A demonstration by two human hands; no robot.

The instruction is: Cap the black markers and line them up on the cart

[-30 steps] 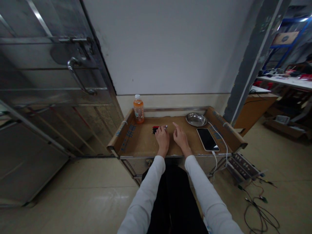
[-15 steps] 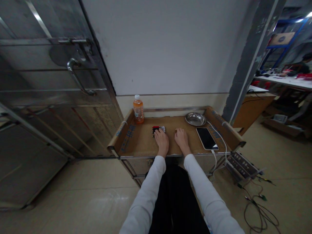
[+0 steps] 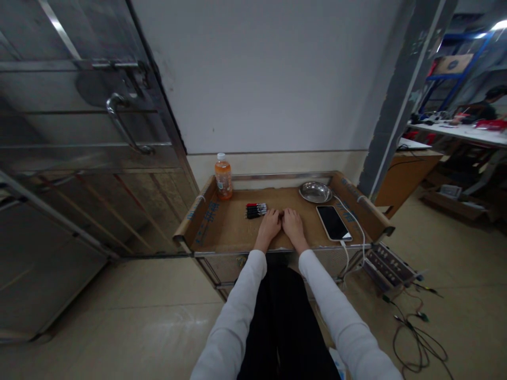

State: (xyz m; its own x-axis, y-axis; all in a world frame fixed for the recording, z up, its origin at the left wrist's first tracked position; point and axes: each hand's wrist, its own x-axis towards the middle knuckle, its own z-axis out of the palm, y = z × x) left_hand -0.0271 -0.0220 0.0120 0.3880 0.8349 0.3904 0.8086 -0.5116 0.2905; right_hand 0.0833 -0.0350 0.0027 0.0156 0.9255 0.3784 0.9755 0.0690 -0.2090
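Several slim pens point(image 3: 256, 210) with red and black ends lie side by side on the cardboard lining of the cart top. Just right of them is my left hand point(image 3: 270, 226), its fingers curled down and drawn together. My right hand point(image 3: 293, 225) sits close beside it, also with bent, closed fingers. The fingertips of both hands nearly meet over the cardboard point(image 3: 233, 235). A small dark spot shows between them, too small to name. Whatever the fingers may hold is hidden by the backs of the hands.
A bottle of orange drink point(image 3: 224, 178) stands at the back left. At the right are a shiny metal bowl point(image 3: 316, 192) and a phone point(image 3: 334, 224) with a white cable point(image 3: 356, 221). Raised cardboard sides point(image 3: 202, 211) edge the cart. A person sits far right.
My left hand has moved right, off the pens, to beside my right hand. The pens are now uncovered. The right hand stays nearly in place; the view has shifted slightly.
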